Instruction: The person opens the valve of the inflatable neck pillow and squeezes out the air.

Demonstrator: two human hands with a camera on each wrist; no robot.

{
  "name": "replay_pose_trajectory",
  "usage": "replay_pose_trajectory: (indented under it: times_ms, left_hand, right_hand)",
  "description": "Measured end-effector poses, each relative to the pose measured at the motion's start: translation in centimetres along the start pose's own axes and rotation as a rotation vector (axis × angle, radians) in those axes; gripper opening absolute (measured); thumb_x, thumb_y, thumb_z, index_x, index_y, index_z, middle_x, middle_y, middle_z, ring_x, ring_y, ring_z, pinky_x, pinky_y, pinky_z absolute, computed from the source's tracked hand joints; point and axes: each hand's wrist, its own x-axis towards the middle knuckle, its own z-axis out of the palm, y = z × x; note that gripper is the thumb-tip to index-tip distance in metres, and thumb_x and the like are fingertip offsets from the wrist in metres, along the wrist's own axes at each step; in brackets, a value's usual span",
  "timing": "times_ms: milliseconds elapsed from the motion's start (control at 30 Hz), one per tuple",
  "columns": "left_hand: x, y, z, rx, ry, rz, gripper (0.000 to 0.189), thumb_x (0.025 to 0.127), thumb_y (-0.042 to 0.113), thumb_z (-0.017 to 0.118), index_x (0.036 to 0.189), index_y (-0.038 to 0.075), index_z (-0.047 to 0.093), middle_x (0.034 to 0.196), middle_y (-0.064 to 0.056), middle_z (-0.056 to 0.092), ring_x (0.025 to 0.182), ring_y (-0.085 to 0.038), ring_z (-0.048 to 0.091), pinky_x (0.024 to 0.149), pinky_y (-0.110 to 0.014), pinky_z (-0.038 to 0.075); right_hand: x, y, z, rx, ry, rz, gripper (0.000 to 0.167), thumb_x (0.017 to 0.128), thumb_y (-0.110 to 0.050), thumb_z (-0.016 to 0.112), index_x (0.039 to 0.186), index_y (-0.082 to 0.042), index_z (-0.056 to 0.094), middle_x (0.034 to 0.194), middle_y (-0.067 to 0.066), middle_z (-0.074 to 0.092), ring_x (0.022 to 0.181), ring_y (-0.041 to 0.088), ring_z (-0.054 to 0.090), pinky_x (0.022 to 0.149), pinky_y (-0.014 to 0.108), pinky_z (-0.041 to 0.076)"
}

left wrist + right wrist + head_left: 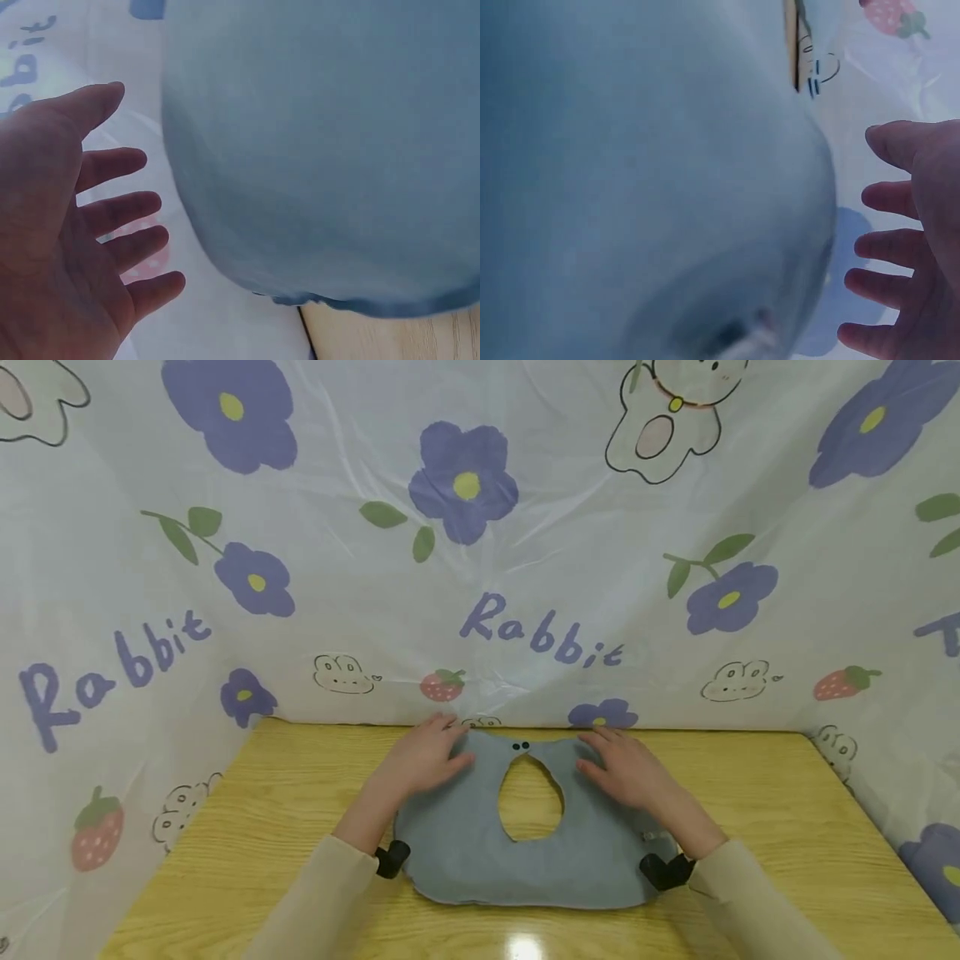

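A grey-blue bib (525, 877) lies spread on the wooden table, its rounded neck opening showing wood grain through it. Two dark snaps (521, 746) sit side by side where the neck straps meet at the top. My left hand (427, 756) is over the bib's upper left edge, and my right hand (626, 768) is over the upper right. In the left wrist view, the fingers of the left hand (97, 202) are spread and hold nothing. Likewise, the right hand (907, 255) shows extended, separate fingers in the right wrist view. Whether either hand touches the cloth I cannot tell.
The wooden table (315, 810) meets a printed curtain (540, 560) with flowers, rabbits and strawberries along its back and sides. Black wrist mounts (666, 872) overlap the bib's sides. A small shiny patch (656, 837) shows near the right wrist.
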Motion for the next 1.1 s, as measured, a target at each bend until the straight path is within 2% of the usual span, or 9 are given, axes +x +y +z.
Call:
replay_pose_trajectory:
  times_ms: [200,400,633,967,1100]
  left_hand:
    - [0.7,-0.1,0.6,-0.016,-0.029,-0.004,0.058,0.104,0.038,0.062,0.149,0.003,0.053,0.150,-0.019,0.050,0.140,-0.035,0.045,0.114,-0.050,0.038]
    - [1.0,0.2,1.0,-0.017,-0.047,-0.009,0.055,0.105,0.038,0.060,0.148,0.004,0.055,0.151,-0.018,0.049,0.141,-0.035,0.044,0.114,-0.050,0.037]
    - [1.0,0.2,1.5,-0.008,-0.051,-0.009,0.053,0.105,0.037,0.060,0.147,0.006,0.056,0.150,-0.018,0.050,0.139,-0.034,0.047,0.113,-0.050,0.040]
    - [1.3,-0.1,1.3,0.015,-0.054,0.024,0.051,0.105,0.036,0.059,0.144,0.004,0.058,0.150,-0.020,0.050,0.138,-0.035,0.048,0.113,-0.049,0.039]
    - [1.2,-0.1,1.1,0.009,-0.070,0.015,0.051,0.105,0.037,0.059,0.145,0.005,0.058,0.151,-0.020,0.049,0.140,-0.036,0.046,0.114,-0.050,0.038]
  right_hand:
    - [0.5,0.1,0.6,0.000,-0.018,0.017,0.047,0.103,-0.024,0.062,0.140,0.005,0.058,0.145,0.035,0.049,0.131,0.054,0.047,0.107,0.063,0.039]
    - [0.5,0.1,0.7,0.012,-0.034,0.035,0.046,0.105,-0.026,0.060,0.140,0.004,0.058,0.146,0.034,0.048,0.133,0.054,0.046,0.107,0.064,0.039]
    - [0.4,0.3,1.2,0.023,-0.103,0.049,0.049,0.107,-0.029,0.056,0.143,0.005,0.056,0.148,0.032,0.047,0.136,0.052,0.043,0.110,0.064,0.036]
    - [0.5,0.4,1.2,0.034,-0.130,0.061,0.050,0.107,-0.029,0.056,0.143,0.005,0.055,0.149,0.033,0.045,0.137,0.053,0.042,0.110,0.064,0.036]
    - [0.5,0.4,1.3,0.052,-0.133,0.070,0.051,0.107,-0.031,0.055,0.144,0.005,0.055,0.150,0.034,0.044,0.137,0.053,0.041,0.110,0.064,0.036]
